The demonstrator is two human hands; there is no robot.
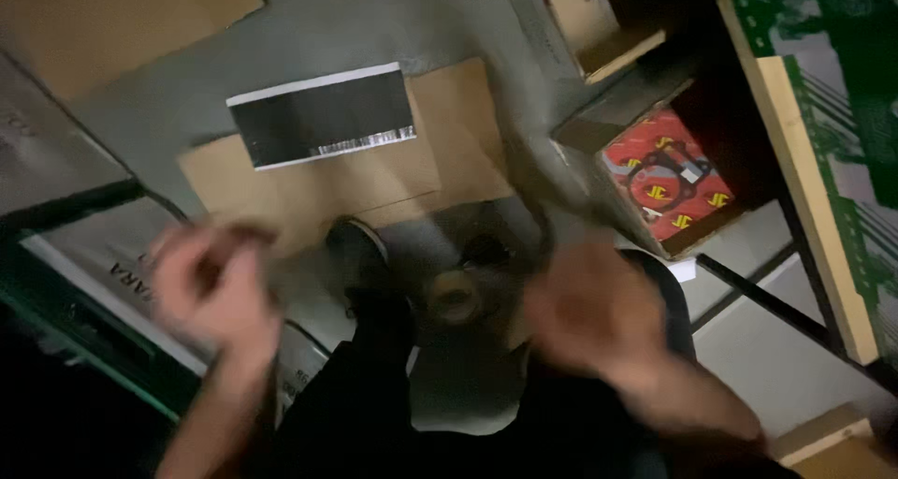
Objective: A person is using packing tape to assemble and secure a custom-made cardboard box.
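Note:
Both hands are smeared by motion blur. My left hand [213, 292] is raised at the lower left with its fingers curled; whether it holds anything I cannot tell. My right hand [591, 312] is at the lower right, its fingers too blurred to read. Between the hands, lower down, there is a small round tan object [455, 297] against dark cloth, too blurred to identify. A flat black box with a white edge [323, 116] lies on a sheet of brown cardboard [412, 175] on the grey floor beyond the hands.
A red printed packet [669, 181] lies on a low shelf at the right, beside a wooden upright [812, 198]. A brown carton [112, 21] is at the upper left, and grey printed boxes [103, 254] at the left. My dark shoe [357, 247] is below.

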